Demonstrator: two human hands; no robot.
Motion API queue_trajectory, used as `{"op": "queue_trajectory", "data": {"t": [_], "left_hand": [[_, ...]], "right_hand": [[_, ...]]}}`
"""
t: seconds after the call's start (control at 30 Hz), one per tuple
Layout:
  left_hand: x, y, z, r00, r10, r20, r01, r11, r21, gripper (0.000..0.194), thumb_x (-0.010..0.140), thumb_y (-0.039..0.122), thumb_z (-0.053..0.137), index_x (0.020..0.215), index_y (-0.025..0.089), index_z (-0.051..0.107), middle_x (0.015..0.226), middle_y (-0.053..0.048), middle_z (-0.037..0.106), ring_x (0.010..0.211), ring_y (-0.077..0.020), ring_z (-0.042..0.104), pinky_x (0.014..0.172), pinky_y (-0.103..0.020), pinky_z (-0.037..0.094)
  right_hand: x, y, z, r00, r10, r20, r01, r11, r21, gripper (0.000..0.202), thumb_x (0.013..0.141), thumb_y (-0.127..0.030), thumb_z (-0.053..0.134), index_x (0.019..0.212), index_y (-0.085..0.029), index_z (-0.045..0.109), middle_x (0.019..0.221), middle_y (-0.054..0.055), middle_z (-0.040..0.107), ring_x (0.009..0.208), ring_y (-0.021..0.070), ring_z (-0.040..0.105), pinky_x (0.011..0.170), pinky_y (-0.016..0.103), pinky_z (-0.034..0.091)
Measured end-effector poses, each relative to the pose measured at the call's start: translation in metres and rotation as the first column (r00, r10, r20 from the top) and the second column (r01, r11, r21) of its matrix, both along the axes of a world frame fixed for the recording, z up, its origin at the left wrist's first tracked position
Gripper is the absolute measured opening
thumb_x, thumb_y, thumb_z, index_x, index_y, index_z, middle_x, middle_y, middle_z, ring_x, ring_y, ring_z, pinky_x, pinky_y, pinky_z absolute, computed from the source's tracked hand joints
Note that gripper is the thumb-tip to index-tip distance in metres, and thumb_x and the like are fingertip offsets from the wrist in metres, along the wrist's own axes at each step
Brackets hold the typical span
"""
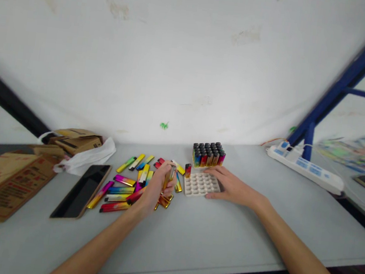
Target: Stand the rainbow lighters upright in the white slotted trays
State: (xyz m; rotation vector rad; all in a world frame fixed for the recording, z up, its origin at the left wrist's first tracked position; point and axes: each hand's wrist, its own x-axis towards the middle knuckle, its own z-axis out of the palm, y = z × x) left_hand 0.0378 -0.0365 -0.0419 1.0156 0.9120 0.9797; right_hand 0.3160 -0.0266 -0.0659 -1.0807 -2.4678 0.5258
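My left hand (160, 185) is closed around a gold lighter (167, 178) held upright over the right side of a loose pile of colourful lighters (122, 190). A white tray (192, 193) with rows of round pockets lies to its right. One red lighter (188, 170) stands in the tray's back left corner; the other visible pockets hold nothing. My right hand (226, 186) rests at the tray's right edge, fingers apart, thumb at the near corner. Behind the tray, several black-topped lighters (208, 154) stand upright in a tight block.
A dark phone or tablet (81, 191) lies left of the pile. Farther left are cardboard boxes (9, 179) and a white plastic bag (89, 156). A white power strip (307, 169) with cables lies at the back right, near a blue metal frame (340, 84).
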Motion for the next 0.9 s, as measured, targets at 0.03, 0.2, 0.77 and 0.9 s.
{"op": "queue_trajectory", "data": {"t": [0.03, 0.2, 0.77, 0.9], "left_hand": [[0.0, 0.0, -0.001, 1.0, -0.001, -0.011, 0.001, 0.999, 0.041, 0.032, 0.086, 0.053, 0.055, 0.084, 0.022, 0.048, 0.052, 0.009, 0.037, 0.04, -0.007, 0.027, 0.038, -0.016, 0.023], [-0.001, 0.0, 0.0, 0.967, 0.064, -0.245, 0.053, 0.895, 0.444, 0.022, 0.095, 0.041, 0.056, 0.095, 0.02, 0.06, 0.083, -0.002, 0.063, 0.071, -0.0136, 0.06, 0.067, -0.026, 0.051], [-0.002, 0.014, -0.013, 0.657, 0.405, -0.636, 0.339, 0.595, 0.729, 0.025, 0.098, 0.033, 0.056, 0.113, 0.019, 0.07, 0.112, -0.01, 0.076, 0.101, -0.0246, 0.072, 0.095, -0.039, 0.055], [0.003, 0.02, -0.019, 0.607, 0.406, -0.683, 0.407, 0.579, 0.706, 0.025, 0.099, 0.031, 0.053, 0.115, 0.019, 0.069, 0.114, -0.011, 0.076, 0.104, -0.0252, 0.071, 0.095, -0.039, 0.055]], "right_hand": [[0.0, 0.0, 0.0, 1.0, 0.0, 0.0, 0.0, 1.0, 0.001, 0.072, 0.085, -0.055, 0.074, 0.142, -0.019, 0.049, 0.136, 0.016, 0.055, 0.127, 0.0316, 0.052, 0.111, 0.048, 0.044], [0.0, 0.0, 0.001, 1.0, 0.008, -0.009, -0.008, 1.0, -0.008, 0.072, 0.085, -0.054, 0.074, 0.143, -0.021, 0.048, 0.135, 0.015, 0.057, 0.126, 0.0324, 0.053, 0.11, 0.05, 0.044], [-0.001, -0.001, 0.002, 1.0, 0.0, -0.001, 0.0, 1.0, -0.017, 0.072, 0.085, -0.053, 0.074, 0.144, -0.021, 0.048, 0.135, 0.015, 0.057, 0.127, 0.0325, 0.052, 0.11, 0.052, 0.044], [-0.001, 0.0, 0.001, 1.0, 0.006, -0.002, -0.006, 1.0, -0.002, 0.074, 0.084, -0.055, 0.075, 0.144, -0.022, 0.047, 0.137, 0.015, 0.057, 0.128, 0.0329, 0.052, 0.112, 0.052, 0.043]]}}
